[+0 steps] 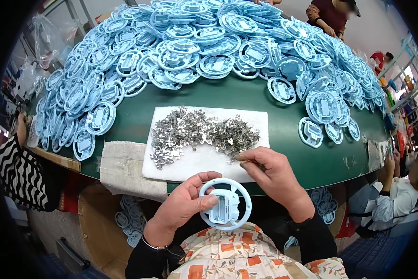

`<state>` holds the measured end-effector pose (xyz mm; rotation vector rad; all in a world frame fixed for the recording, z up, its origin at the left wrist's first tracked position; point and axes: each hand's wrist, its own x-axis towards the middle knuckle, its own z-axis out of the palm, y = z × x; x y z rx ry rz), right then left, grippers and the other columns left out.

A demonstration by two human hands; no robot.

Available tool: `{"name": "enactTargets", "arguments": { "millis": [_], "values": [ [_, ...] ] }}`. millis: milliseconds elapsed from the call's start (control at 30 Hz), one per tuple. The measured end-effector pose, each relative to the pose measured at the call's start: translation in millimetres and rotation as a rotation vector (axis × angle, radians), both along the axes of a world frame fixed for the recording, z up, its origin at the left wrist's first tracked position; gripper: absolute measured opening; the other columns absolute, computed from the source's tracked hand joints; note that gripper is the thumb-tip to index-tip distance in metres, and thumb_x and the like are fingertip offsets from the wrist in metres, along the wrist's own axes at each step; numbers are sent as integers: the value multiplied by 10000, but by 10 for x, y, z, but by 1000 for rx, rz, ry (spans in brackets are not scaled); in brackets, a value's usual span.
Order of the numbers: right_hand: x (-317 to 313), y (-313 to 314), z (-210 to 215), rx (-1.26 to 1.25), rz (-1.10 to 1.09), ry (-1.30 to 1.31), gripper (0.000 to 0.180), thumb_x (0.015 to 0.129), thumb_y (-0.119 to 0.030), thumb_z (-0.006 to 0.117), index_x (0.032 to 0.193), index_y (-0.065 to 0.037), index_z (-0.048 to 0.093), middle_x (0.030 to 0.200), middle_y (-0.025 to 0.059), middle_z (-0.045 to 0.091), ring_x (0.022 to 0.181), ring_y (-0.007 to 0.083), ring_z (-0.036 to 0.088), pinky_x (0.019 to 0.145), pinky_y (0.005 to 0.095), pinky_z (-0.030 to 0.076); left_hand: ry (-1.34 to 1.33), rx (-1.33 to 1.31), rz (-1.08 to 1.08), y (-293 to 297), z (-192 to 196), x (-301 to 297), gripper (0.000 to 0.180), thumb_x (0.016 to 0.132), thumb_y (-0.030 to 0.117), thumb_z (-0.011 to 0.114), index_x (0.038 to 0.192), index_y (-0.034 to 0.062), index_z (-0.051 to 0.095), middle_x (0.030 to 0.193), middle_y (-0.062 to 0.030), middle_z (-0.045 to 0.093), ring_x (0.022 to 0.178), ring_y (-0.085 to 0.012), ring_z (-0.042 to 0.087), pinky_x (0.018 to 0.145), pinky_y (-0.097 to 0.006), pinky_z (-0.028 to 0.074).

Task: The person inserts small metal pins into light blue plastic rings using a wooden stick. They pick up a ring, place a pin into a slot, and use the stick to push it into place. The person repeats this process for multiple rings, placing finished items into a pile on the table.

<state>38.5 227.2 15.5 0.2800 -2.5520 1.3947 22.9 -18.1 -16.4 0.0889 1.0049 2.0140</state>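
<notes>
My left hand [186, 200] grips a light-blue plastic toy steering wheel [243, 221] by its hub and rim, tilted up in front of my apron. The hub has an open rectangular recess. My right hand [276, 176] is closed, thumb and forefinger pinched together at the near right edge of a heap of small silvery metal clips [183, 132]. What the fingertips hold, if anything, is too small to make out. Under the heap lies a white foam sheet [185, 172] on the green table [139, 108].
A large mound of similar blue wheels [216, 66] covers the far side of the table. A worn, pale pad [125, 162] lies left of the foam. Cardboard boxes [99, 218] with more wheels stand below the table edge. Other people sit or stand left, right and at the back.
</notes>
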Motion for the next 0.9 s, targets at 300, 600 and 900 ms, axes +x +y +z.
{"name": "enactTargets", "arguments": {
  "millis": [300,600,900],
  "values": [
    [-589,-685,70,364,152,38,129,882,-175,699,999,-121,699,872,75,678,790,328,690,672,440,555,-27,-10,72,-318,27,130,491,1003,175,665,1402,-18,454,1193,-80,663,1049,-102,657,869,-248,551],
    [-753,-945,3,588,220,-12,128,865,-186,686,965,-108,675,857,94,702,761,336,700,646,467,552,33,-61,124,-438,48,89,468,1007,194,653,1376,-22,463,1169,-68,647,1039,-88,637,885,-256,543],
    [-783,-915,-15,585,219,23,165,797,-189,723,863,-67,634,762,116,694,709,346,695,620,463,552,48,-147,169,-377,154,26,342,1060,226,564,1306,-8,527,1065,-30,652,967,-55,618,838,-229,525]
  ]
}}
